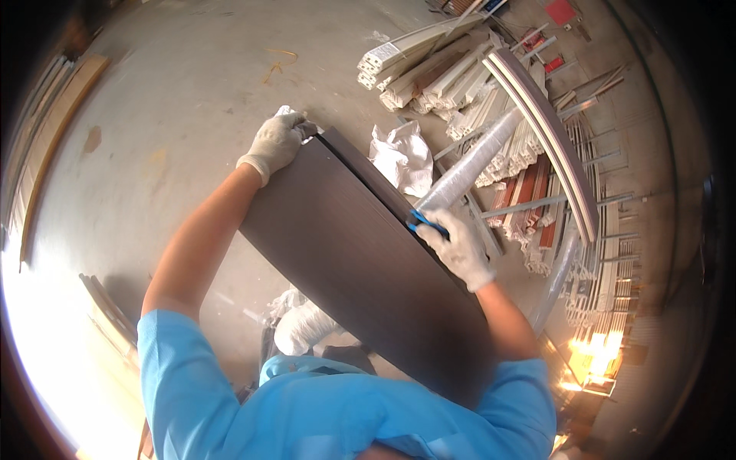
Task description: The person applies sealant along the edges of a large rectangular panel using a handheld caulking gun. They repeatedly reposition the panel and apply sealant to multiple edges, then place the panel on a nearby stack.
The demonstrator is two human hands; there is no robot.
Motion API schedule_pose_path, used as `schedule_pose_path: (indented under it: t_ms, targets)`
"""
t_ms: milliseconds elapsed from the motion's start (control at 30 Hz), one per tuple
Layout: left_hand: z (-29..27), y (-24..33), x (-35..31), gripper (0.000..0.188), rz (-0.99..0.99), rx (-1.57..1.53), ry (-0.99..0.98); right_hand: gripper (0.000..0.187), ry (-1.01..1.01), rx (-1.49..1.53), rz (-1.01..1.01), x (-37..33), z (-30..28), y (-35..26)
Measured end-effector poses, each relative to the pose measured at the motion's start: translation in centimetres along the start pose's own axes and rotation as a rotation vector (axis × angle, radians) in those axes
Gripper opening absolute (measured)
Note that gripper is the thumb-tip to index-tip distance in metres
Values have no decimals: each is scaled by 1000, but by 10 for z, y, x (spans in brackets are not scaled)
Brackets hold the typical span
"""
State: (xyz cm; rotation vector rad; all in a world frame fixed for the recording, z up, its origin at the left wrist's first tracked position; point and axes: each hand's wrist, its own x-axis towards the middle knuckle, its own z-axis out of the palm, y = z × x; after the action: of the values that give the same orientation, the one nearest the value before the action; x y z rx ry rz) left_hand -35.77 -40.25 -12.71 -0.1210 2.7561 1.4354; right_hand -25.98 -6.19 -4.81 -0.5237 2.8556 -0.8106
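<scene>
A long dark brown panel with a wood-grain face runs from in front of my body out toward the far left. Along its right side is a dark groove or gap, with a second dark strip beyond it. My left hand, in a white glove, is closed on the panel's far end, where a bit of white material shows beside the fingers. In a white glove too, my right hand grips a blue-and-black hand tool at the panel's right edge. Its exact kind is hidden by the fingers.
Bundles of white and brown profiles lie on racks to the right. A curved length of profile and a plastic-wrapped roll stand nearer. Crumpled white sheeting lies beyond the panel. Long boards line the left.
</scene>
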Motion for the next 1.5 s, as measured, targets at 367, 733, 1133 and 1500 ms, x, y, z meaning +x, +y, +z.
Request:
schedule_pose_path:
  t_ms: [367, 733, 1133, 1500]
  targets:
    - [4, -8, 2, 31, -35, -8, 13, 36, -34, -131, -139, 141, 56, -50]
    - [-2, 5, -5, 33, -131, -172, -64, 34, -41, -143, -143, 151, 52, -65]
    - [-1, -2, -1, 26, 61, 138, -10, 39, -73, -163, -151, 159, 47, -81]
    - [-4, 3, 2, 35, -83, 61, 93, 38, -74, -94, -114, -12, -12, 34]
